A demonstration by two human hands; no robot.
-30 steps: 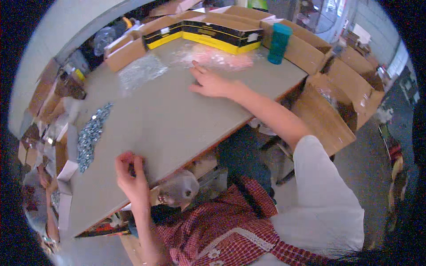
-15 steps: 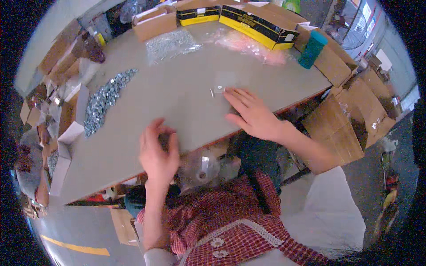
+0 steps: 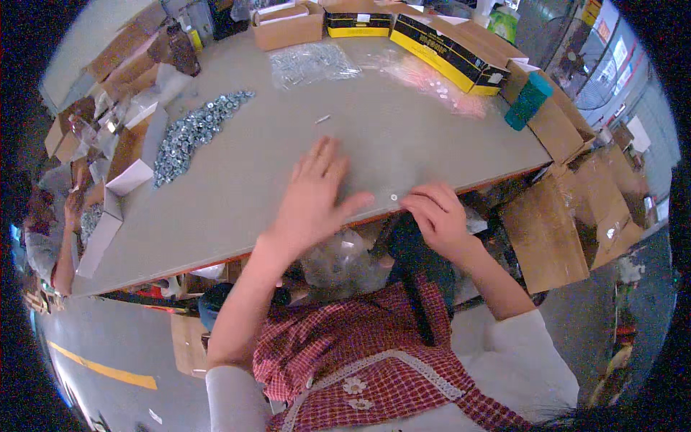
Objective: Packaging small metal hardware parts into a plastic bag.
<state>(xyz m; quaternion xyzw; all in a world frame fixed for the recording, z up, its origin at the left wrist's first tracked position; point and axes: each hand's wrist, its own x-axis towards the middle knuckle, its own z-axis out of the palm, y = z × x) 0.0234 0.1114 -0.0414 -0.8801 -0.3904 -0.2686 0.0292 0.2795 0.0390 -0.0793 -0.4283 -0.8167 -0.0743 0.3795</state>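
From here I see the left hand [image 3: 313, 198] spread, apparently empty, just short of a silvery pin [image 3: 323, 119]; the right hand [image 3: 439, 219] curls (I can't tell whether around anything) beside a pale disc [image 3: 394, 197], probably set near the tabletop's edge [image 3: 504, 174] for easy reach.

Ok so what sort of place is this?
Probably a small workshop or packing area: a heap of small metal parts and a clear bag of slim metal pieces lie on the work table, with open cardboard boxes around it.
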